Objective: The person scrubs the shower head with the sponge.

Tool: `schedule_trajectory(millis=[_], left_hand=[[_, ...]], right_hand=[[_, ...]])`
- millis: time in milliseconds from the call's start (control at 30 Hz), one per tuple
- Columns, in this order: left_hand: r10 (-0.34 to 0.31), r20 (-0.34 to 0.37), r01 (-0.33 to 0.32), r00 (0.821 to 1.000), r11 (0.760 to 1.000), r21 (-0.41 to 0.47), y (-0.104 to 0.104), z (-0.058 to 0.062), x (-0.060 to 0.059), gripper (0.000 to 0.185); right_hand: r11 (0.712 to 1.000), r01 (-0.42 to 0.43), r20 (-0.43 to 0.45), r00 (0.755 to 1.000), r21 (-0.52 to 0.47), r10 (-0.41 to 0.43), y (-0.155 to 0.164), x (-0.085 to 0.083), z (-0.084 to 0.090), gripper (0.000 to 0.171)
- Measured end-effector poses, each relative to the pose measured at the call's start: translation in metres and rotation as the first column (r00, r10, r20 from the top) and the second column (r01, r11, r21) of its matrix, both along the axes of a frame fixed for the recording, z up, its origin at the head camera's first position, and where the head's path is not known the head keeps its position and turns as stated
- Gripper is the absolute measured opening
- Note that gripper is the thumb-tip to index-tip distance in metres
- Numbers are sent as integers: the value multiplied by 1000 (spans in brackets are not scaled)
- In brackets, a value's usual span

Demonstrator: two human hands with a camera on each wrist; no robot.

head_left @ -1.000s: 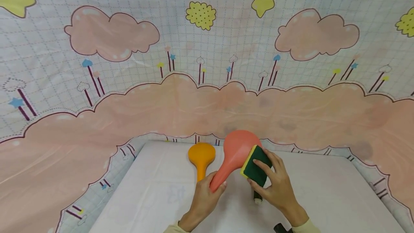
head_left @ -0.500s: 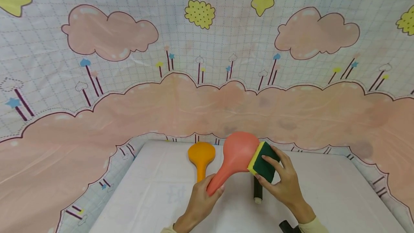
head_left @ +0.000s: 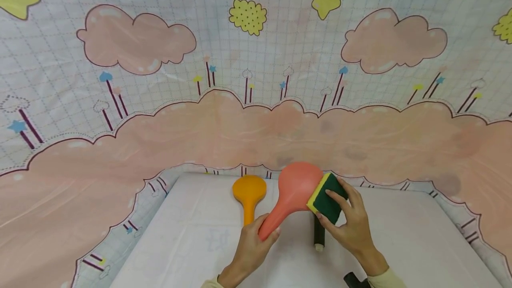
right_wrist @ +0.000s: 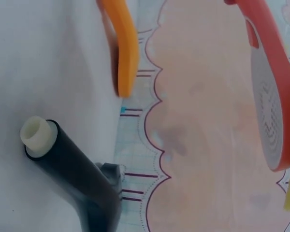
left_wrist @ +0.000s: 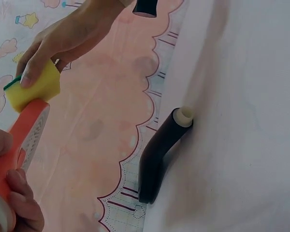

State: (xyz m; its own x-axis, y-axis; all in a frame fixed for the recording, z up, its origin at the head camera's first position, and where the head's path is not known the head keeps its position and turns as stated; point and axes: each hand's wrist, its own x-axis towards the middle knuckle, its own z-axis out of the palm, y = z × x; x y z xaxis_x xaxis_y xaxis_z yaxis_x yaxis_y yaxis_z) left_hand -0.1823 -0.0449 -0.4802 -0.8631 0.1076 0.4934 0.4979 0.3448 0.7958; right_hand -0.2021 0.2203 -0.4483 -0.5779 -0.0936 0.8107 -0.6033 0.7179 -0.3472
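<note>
My left hand (head_left: 252,246) grips the handle of a coral-red shower head (head_left: 298,186), lifted above the table with its smooth back in the head view. Its pale nozzle face shows in the right wrist view. Between thumb and fingers, my right hand (head_left: 356,226) holds a yellow sponge with a green scouring side (head_left: 330,199). The yellow side touches the right rim of the shower head, as the left wrist view also shows with the sponge (left_wrist: 41,89) against the edge.
An orange shower head (head_left: 249,188) lies on the white table (head_left: 176,239), left of the red one. A black handle with a pale threaded end (head_left: 318,237) lies beneath the sponge. Another black piece (head_left: 354,280) is partly hidden by the right forearm. A patterned cloth (head_left: 256,137) hangs behind.
The sponge has moved right, from the back of the red shower head to its right rim, uncovering more of the black handle. My left hand keeps its grip, barely shifting.
</note>
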Motion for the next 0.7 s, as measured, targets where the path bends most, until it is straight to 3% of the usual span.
schedule_trajectory(millis=[467,700], left_hand=[[-1,90,-1,996,1000,15,6,5,-1,32],[-19,154,13,988,999,40,6,6,1,32]], right_hand=[[999,-32,-143,989,28,35,-17,5,-3,59],[999,-39,-153,988,10,40,-17,7,-1,59]])
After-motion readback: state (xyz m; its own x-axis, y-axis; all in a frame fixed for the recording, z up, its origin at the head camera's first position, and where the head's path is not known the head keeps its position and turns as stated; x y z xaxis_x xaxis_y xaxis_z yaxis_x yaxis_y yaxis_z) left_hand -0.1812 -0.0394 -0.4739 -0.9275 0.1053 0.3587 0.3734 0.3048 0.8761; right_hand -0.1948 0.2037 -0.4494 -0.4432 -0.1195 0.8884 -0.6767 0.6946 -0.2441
